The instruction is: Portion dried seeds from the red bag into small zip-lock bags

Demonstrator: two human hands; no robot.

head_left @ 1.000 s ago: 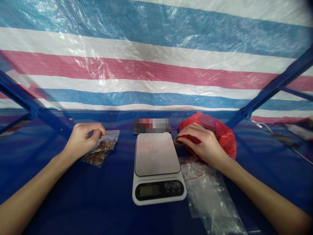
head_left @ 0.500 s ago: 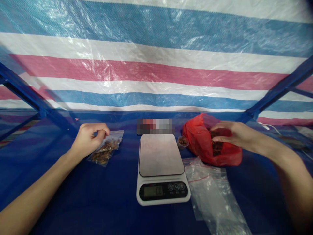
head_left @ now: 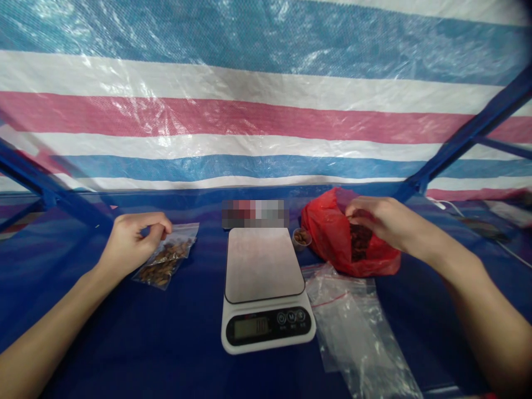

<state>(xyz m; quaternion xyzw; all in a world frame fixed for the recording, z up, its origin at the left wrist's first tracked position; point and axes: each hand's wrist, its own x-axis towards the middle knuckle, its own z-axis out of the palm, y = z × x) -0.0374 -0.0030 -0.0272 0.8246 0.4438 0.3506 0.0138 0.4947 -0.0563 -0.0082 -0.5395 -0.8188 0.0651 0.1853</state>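
Observation:
My left hand (head_left: 135,241) is closed, its thumb and index finger curled together beside a zip-lock bag (head_left: 168,257) of brown, nut-like pieces. Whatever those fingers hold, if anything, is hidden. My right hand (head_left: 382,219) reaches over the mouth of a red plastic bag (head_left: 330,230), its fingertips drawn in at the bag's inner edge. Dark brown pieces (head_left: 361,241) show inside the red bag. Between my hands stands a white kitchen scale (head_left: 264,266) with a bare plate; its display (head_left: 251,328) seems to read 0.0.
A small clear cup (head_left: 301,238) of brown pieces sits between scale and red bag. Flat clear zip-lock bags (head_left: 353,327) lie right of the scale. A blurred-out item (head_left: 255,214) is behind it. Blue frame bars (head_left: 469,136) and a striped tarp (head_left: 249,116) bound the blue table.
My right hand's fingers have drawn closer together and shifted to the red bag's inner edge. The left hand stays by its zip-lock bag. The whole view has shifted slightly.

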